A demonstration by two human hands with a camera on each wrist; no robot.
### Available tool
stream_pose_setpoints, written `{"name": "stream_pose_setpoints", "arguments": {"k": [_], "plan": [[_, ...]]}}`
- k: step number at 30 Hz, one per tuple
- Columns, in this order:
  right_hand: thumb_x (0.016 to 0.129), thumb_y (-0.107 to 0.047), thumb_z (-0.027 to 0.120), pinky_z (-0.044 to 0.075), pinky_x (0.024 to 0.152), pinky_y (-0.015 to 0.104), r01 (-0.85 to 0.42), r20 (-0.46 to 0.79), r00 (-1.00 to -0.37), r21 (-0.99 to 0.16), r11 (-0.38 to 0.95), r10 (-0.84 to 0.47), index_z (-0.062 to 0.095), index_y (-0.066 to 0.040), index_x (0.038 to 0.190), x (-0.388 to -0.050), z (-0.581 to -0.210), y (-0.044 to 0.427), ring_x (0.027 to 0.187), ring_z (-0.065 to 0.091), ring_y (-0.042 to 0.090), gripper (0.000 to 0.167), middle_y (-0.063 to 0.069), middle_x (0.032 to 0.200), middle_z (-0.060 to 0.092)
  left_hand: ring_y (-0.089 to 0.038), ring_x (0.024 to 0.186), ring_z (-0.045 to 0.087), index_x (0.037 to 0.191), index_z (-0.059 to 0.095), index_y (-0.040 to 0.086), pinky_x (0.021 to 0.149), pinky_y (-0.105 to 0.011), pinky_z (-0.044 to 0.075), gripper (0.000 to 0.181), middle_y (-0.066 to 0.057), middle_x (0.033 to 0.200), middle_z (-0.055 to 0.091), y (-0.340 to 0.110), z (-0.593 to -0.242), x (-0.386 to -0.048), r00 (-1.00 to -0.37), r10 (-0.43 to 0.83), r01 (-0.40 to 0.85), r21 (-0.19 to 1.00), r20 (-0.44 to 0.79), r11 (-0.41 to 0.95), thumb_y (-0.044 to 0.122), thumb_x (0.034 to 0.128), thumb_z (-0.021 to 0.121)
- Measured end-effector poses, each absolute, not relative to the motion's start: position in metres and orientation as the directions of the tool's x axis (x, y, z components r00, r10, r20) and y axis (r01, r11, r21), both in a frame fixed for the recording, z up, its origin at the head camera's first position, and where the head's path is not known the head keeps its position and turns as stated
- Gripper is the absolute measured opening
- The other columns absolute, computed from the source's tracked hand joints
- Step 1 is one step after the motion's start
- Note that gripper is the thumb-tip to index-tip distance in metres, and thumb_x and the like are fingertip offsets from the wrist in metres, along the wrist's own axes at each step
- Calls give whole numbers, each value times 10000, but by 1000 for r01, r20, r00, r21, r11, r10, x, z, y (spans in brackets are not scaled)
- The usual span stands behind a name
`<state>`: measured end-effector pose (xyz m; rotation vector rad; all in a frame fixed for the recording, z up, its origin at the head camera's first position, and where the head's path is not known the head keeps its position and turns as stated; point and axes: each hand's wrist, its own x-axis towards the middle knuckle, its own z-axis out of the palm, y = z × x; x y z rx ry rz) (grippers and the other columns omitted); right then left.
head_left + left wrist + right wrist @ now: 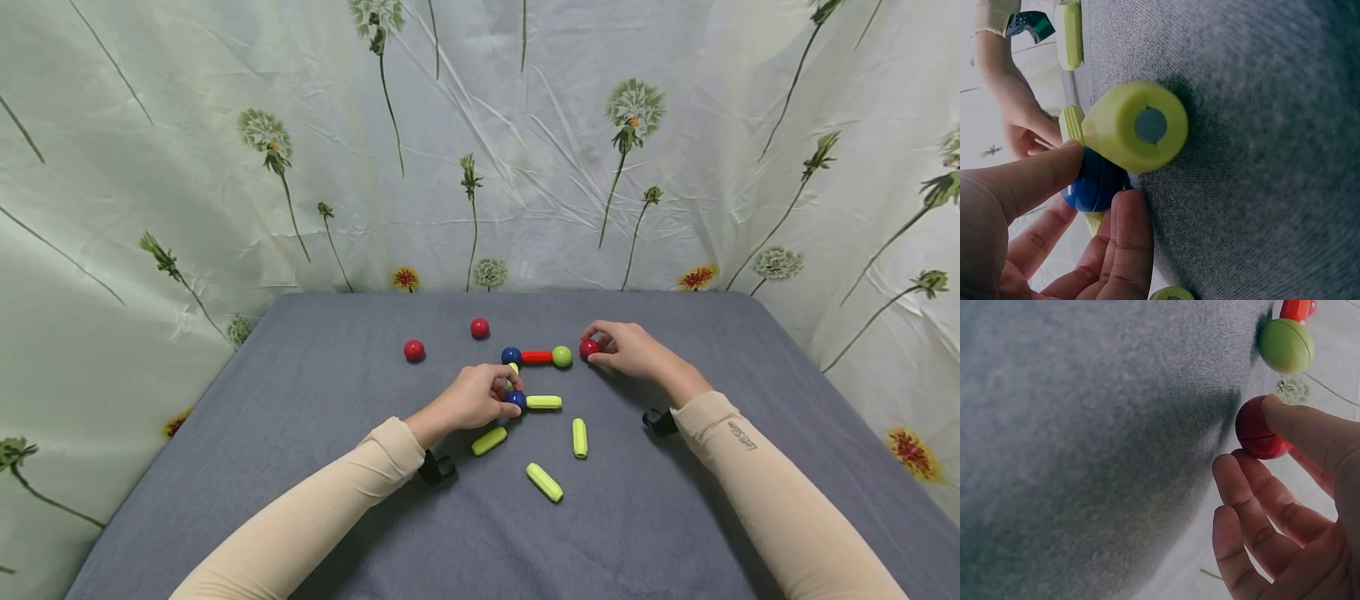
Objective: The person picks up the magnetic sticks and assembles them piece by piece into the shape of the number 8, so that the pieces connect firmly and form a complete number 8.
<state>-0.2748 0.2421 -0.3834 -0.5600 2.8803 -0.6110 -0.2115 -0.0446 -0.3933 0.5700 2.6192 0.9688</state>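
My left hand [472, 397] grips a blue ball [1093, 182] between thumb and fingers. Joined to that ball are a yellow-green rod [546, 402] pointing right and another rod [513, 375], partly covered by my fingers, leading up to a second blue ball [511, 356]. From there a red rod [536, 357] runs to a green ball [562, 357]. Just right of the green ball and apart from it, my right hand [632, 350] pinches a red ball [1259, 428] between thumb and fingers. Its other fingers are spread below the ball in the right wrist view.
Two red balls, one at the left [414, 350] and one farther back [479, 328], lie on the grey cloth-covered table [315, 375]. Loose yellow-green rods lie nearer me: one left [489, 441], one right [580, 438], one in front [544, 482]. A flowered curtain [525, 233] hangs behind.
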Motion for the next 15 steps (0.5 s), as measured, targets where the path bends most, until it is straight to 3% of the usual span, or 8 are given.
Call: {"name": "stream_pose_setpoints", "arguments": {"k": [15], "plan": [[840, -308, 696, 480, 687, 292, -339, -70, -907, -461, 820, -415, 562, -200, 1132, -253, -379, 243, 814, 611, 149, 339, 41, 954, 662, -121, 660, 574, 987, 617, 260, 579, -260, 478, 244, 15, 806, 657, -45, -393, -210, -879, 459, 265, 670, -127, 693, 242, 788, 756]]}}
